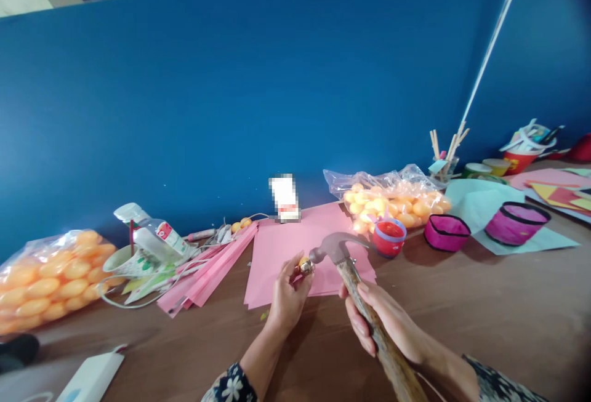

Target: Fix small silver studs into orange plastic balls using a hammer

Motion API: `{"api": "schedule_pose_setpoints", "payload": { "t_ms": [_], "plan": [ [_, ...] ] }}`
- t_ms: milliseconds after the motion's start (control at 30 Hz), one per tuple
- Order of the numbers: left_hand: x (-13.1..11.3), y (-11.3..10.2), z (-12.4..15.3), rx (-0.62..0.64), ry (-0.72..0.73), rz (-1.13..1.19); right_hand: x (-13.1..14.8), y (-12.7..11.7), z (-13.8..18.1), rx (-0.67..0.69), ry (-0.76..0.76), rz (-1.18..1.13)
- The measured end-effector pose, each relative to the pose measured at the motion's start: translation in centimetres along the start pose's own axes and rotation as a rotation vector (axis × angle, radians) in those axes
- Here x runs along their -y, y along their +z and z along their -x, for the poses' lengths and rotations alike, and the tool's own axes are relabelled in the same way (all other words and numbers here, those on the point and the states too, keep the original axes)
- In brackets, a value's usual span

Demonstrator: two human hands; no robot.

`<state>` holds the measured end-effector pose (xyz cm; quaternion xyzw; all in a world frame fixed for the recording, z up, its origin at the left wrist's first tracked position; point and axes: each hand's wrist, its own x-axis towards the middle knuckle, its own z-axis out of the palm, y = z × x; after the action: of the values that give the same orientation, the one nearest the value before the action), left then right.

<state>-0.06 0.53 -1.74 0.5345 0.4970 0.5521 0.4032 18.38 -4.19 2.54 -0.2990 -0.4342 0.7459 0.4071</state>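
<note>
My right hand [378,319] is closed round the wooden handle of a claw hammer [339,249], whose steel head hangs just over the pink paper [286,248]. The hammer's face touches a small round orange and silver piece [305,264]. My left hand [286,297] pinches that piece between thumb and fingertips above the paper's near edge. Both forearms come in from the bottom of the view over the brown table [484,309].
Clear bags of orange plastic halves lie at the far left [46,279] and behind the paper [397,199]. A red cup [389,237] and two magenta round boxes [447,233] [517,222] stand right. Pink paper strips [207,273], a bottle [157,236] and a blue wall [277,82] sit behind.
</note>
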Motion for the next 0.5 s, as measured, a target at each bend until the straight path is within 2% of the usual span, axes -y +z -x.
{"api": "schedule_pose_setpoints", "payload": {
  "t_ms": [133,300,500],
  "plan": [
    [0.3,0.0,-0.1,0.011,0.058,-0.029,-0.2,-0.1,-0.1,-0.005,0.048,0.003],
    [0.6,0.1,-0.2,-0.019,0.014,-0.027,-0.1,-0.2,0.0,-0.002,-0.03,0.001],
    [-0.5,0.2,0.1,-0.008,-0.014,0.029,-0.4,-0.1,-0.2,0.014,0.028,0.005]
  ]
}}
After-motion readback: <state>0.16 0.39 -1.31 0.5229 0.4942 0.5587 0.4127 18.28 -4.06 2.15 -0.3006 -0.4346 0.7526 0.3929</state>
